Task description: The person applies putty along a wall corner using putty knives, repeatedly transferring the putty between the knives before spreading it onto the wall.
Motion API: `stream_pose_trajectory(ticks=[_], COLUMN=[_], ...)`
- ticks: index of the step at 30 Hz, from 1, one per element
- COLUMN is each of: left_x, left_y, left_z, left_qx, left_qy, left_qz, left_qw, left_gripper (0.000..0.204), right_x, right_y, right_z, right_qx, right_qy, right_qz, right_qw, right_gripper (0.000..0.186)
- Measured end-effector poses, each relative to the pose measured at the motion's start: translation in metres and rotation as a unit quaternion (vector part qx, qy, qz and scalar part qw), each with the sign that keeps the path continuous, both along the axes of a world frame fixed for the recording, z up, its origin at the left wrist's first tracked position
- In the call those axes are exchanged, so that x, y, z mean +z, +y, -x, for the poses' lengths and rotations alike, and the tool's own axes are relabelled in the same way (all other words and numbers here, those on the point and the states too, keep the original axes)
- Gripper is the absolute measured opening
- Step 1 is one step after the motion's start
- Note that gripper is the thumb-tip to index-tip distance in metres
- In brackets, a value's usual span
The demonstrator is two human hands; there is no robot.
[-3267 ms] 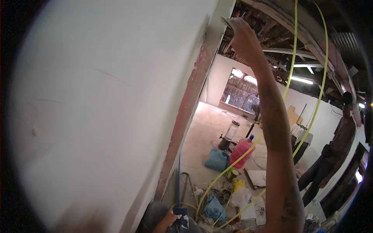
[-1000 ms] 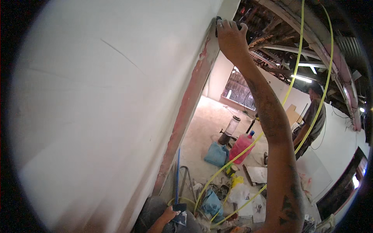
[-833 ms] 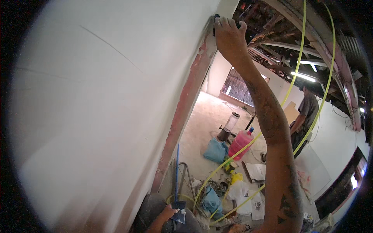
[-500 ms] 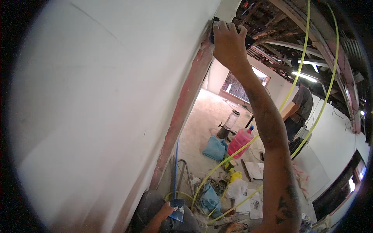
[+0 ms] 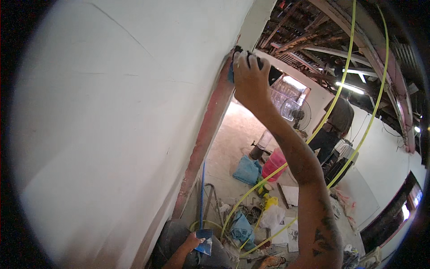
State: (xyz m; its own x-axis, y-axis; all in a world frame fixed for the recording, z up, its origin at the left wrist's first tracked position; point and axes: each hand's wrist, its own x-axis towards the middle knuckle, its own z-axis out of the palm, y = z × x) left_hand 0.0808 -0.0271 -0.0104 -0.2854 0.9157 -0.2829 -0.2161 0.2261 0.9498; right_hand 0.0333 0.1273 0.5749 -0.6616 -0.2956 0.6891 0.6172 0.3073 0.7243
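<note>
High on the wall's end edge, my right hand [image 5: 251,83] is closed over a flat putty spreader [image 5: 230,74], its black back and a bit of blue blade showing past my fingers. The spreader presses against the reddish bare strip [image 5: 208,121] that runs down the edge; a smooth pale coat lies above it. Low in front of me, my left hand [image 5: 191,242] grips a blue putty knife [image 5: 205,248] with white putty on its blade. The broad white wall [image 5: 112,134] fills my left side.
Yellow hose [image 5: 342,80] hangs in loops to the right. On the floor lie a blue cloth bag [image 5: 247,170], a pink water jug [image 5: 274,165], rags and tools. Beyond stand a fan [image 5: 298,114] and another person [image 5: 337,121]. A blue pole [image 5: 203,193] leans by the wall.
My right hand has slid down along the wall edge with the spreader, uncovering pale coat above. My left hand stays put. The other person has turned and shifted slightly left.
</note>
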Motion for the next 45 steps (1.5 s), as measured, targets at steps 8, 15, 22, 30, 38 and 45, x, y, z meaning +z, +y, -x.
stream_pose_trajectory(ticks=[8,15,22,30,38,45], left_x=[0.034,-0.05,-0.113,-0.047,-0.051,-0.041], left_y=[-0.012,0.022,0.042,0.02,0.02,0.015], left_z=[0.002,0.003,0.004,0.001,0.0,0.0], left_qx=[-0.033,0.003,-0.012,0.002,0.009,0.001], left_qy=[0.058,0.091,0.037,0.101,0.0,0.017], left_qz=[0.054,0.009,-0.017,0.048,-0.023,-0.014], left_qw=[0.996,0.996,0.999,0.994,1.0,1.0], left_gripper=[0.033,0.041,0.054,0.057,0.041,0.043], right_x=[-0.076,-0.062,0.129,0.159,0.122,0.057], right_y=[-0.007,-0.035,0.002,0.022,0.023,0.017], right_z=[-0.015,-0.051,-0.044,-0.007,0.015,0.013], right_qx=[-0.01,0.063,0.155,0.052,-0.004,0.002], right_qy=[-0.087,-0.13,0.039,0.096,0.107,0.082], right_qz=[-0.005,0.082,-0.112,-0.137,-0.17,-0.122], right_qw=[0.996,0.986,0.981,0.984,0.98,0.989], right_gripper=[0.046,0.05,0.051,0.042,0.039,0.037])
